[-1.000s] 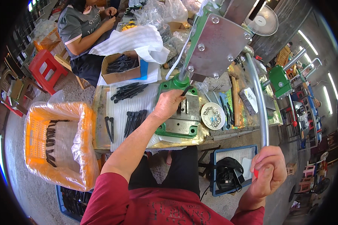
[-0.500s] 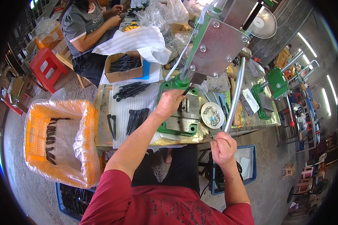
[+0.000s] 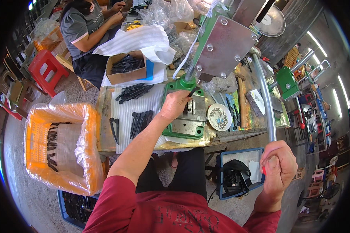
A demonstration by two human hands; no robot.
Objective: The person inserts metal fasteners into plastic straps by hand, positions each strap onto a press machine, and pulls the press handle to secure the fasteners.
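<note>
My right hand (image 3: pixel 278 166) is wrapped round the lower end of the press's long metal lever (image 3: pixel 265 99), where a bit of red shows. My left hand (image 3: pixel 175 104) pinches a slim black plastic piece (image 3: pixel 193 91) over the metal bed of the green hand press (image 3: pixel 183 127). The piece's tip sticks up past my fingers; its other end is hidden by the hand. Right of the press bed, a white bowl (image 3: pixel 211 125) holds small metal parts. To the left, several black plastic pieces (image 3: pixel 140 123) lie in a row on white foam, with a looser pile (image 3: pixel 133 93) behind them.
An orange crate (image 3: pixel 34 171) lined with clear plastic stands at the left. Behind the foam is a cardboard box (image 3: pixel 138 73) of black pieces. A co-worker (image 3: pixel 83 29) sits at the far left. Below the table's right side is a blue bin (image 3: pixel 221 186); a second green press (image 3: pixel 287 83) stands right.
My right hand has swung the lever to the right and come closer to view. The press's ram looks higher. The black piece in my left hand is now tilted upward.
</note>
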